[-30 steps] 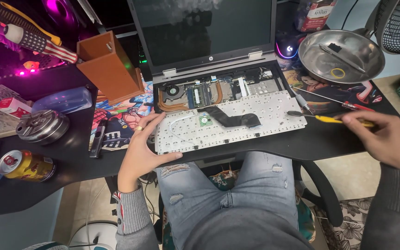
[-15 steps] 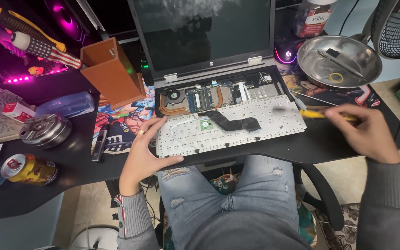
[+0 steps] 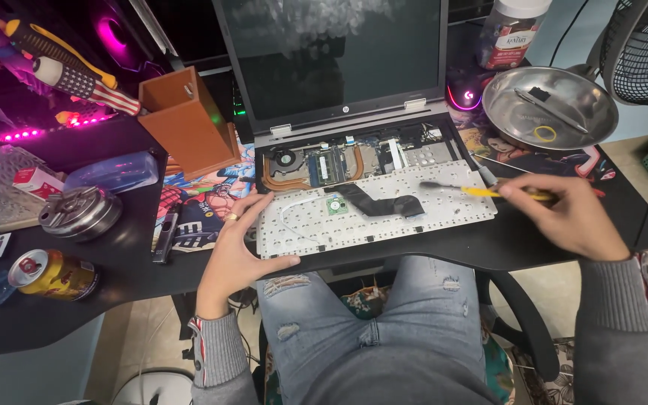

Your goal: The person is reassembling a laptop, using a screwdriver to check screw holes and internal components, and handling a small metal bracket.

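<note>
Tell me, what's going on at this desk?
A person seated at a black desk is working on an opened laptop. Its keyboard is flipped face down toward them, exposing the fan and circuit boards behind it. Their left hand rests on the keyboard's left edge, steadying it. Their right hand holds a yellow-handled screwdriver, its tip over the keyboard's right side near the black ribbon cable. A metal bowl with small parts sits to the right.

Shiny metal bowl (image 3: 586,124), matt desk (image 3: 114,277)
</note>
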